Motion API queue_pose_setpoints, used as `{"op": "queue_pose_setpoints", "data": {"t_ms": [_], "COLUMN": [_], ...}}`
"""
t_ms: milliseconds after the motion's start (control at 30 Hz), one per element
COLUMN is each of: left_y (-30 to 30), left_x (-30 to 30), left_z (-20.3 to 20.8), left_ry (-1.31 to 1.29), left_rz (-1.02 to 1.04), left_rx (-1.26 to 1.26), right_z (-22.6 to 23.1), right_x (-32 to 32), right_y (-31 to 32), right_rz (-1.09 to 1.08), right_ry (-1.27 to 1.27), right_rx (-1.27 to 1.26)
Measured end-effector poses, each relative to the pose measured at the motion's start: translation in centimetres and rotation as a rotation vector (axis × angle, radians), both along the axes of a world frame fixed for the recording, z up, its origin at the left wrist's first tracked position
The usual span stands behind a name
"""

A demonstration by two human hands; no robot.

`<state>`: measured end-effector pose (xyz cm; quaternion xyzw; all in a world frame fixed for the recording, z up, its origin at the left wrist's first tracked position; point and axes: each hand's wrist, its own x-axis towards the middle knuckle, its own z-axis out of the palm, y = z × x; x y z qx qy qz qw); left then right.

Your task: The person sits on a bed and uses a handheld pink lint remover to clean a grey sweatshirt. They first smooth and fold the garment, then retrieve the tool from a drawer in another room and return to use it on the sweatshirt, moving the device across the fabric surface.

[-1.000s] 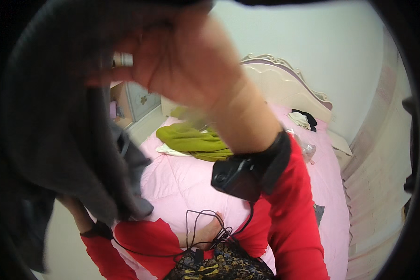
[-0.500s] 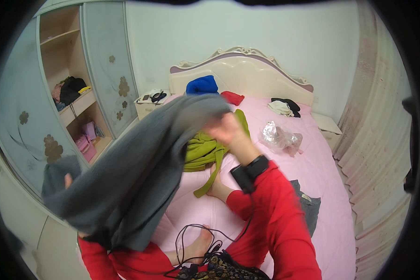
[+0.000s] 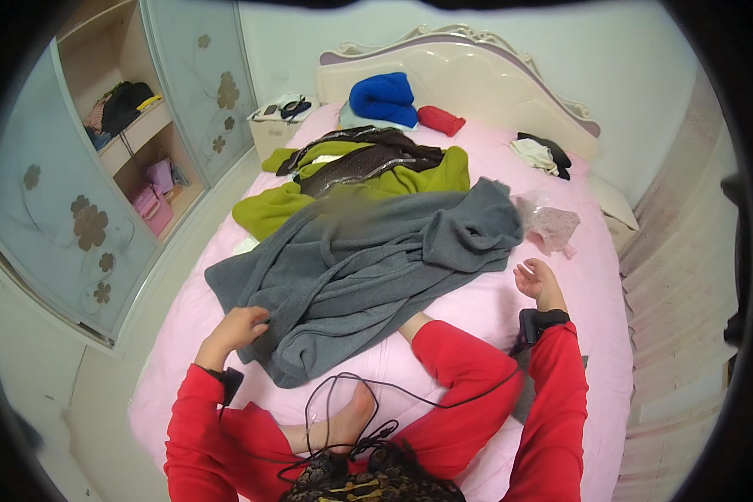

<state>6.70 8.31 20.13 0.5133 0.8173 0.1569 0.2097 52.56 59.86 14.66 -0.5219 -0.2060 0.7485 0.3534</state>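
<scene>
1. Across the middle of the bed covered in a pink quilt [image 3: 180, 360], I see a long grey garment of matt, soft-looking cloth [image 3: 368, 263], spread in loose folds. Its left corner lies close to the bed's left edge; its bunched, rounded end points toward the right edge.
2. Left hand [image 3: 238, 328], at the garment's near left border: fingers loosely bent and parted, with no fold seen pinched. Whether the fingertips touch the cloth, I cannot tell.
3. Right hand [image 3: 541, 284], between the bunched end and the bed's right edge: fingers half curled, nothing held, apart from the garment.
4. Handling, as I judge it: thick and limp, of moderate weight, neither slippery nor fragile. Lifted at one point, it would probably droop and gather.
5. Points of hold, in my judgement: several layers seem to meet at the bunched end, which suits a full-hand grasp; along the near left border, a pinch between thumb and fingers should suffice.
6. Toward the bed's headboard end, the grey cloth overlaps an olive-green, soft fabric garment [image 3: 268, 207], on which lies a dark brown garment with a slight sheen [image 3: 368, 159]. I judge that too deep a grip along this far border could catch green cloth as well.
</scene>
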Motion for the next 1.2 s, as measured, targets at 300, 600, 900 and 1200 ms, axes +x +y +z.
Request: {"op": "queue_pose_setpoints", "data": {"t_ms": [300, 600, 900, 1200], "left_y": [-11.6, -2.0, -16.7, -35.2], "left_x": [-5.5, -1.0, -10.1, -11.4], "left_z": [-14.9, -18.5, -8.2, -15.6], "left_ry": [-0.513, -1.175, -0.438, -0.204], "left_rz": [0.819, 0.884, 0.970, 1.009], "left_rx": [-0.134, 0.656, 0.959, -0.202], "right_z": [-0.5, -1.5, -0.9, -2.7], "right_x": [-12.5, -20.1, -21.6, -20.1], "right_y": [-6.4, -14.3, -17.3, -22.2], "right_rz": [0.564, 0.859, 1.053, 2.166], "right_ry": [-0.123, -0.211, -1.074, -0.455], "right_rx": [0.100, 0.173, 1.698, 1.160]}}
